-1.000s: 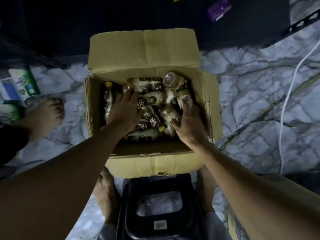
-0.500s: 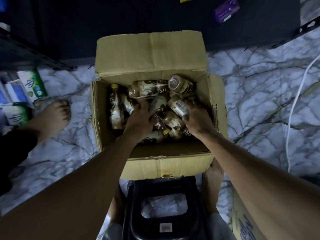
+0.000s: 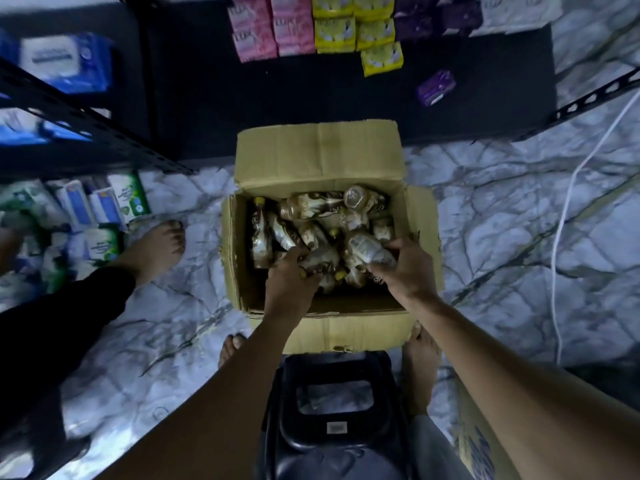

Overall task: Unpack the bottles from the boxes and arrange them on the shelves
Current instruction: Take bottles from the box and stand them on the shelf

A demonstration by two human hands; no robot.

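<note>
Bottles (image 3: 304,207) lie jumbled in the open box (image 3: 317,154) between a stool (image 3: 332,372) and the shelf (image 3: 346,98) — the right hand (image 3: 410,270) curls its fingers (image 3: 398,244) round one bottle (image 3: 367,251), the left hand (image 3: 291,277) grips another.

Box (image 3: 318,157): matt brown cardboard, creased flaps. Bottles (image 3: 311,206): plastic with glossy printed sleeves that catch the light. Floor (image 3: 502,237): smooth, veined marble-look surface with a faint sheen. Stool (image 3: 332,448): glossy black moulded plastic. Shelf frame (image 3: 86,123): dark, matt, perforated metal. Soap packs (image 3: 256,36): glossy wrappers. Cable (image 3: 561,220): smooth white plastic.
</note>
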